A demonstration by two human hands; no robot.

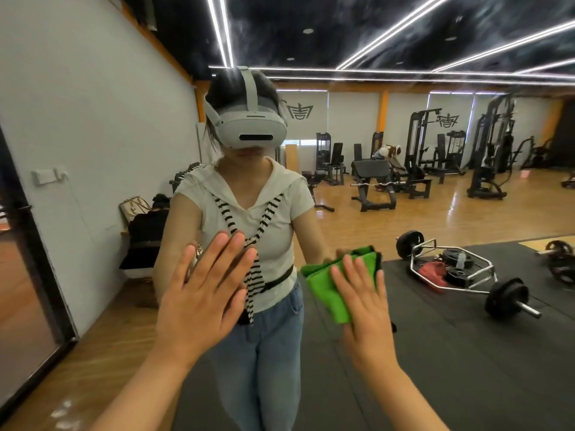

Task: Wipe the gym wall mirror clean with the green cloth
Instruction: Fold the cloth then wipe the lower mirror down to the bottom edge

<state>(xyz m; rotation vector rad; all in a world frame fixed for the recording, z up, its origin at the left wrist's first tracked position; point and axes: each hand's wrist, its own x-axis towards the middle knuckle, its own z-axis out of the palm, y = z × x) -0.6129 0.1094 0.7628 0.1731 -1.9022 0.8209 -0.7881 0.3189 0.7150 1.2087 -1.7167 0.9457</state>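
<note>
The wall mirror (435, 290) fills almost the whole view and reflects me and the gym behind. My left hand (202, 293) lies flat against the glass with its fingers straight and spread. My right hand (362, 303) presses the folded green cloth (326, 289) flat onto the mirror with straight fingers. The cloth sticks out to the left of and above my right hand; its lower right part is hidden under my palm. Both forearms reach up from the bottom edge.
The mirror's black frame edge (37, 250) runs down the left side. In the reflection I see black floor mats, a hex bar with plates (460, 272), weight machines (429, 157) on a wooden floor, and bags by a white wall.
</note>
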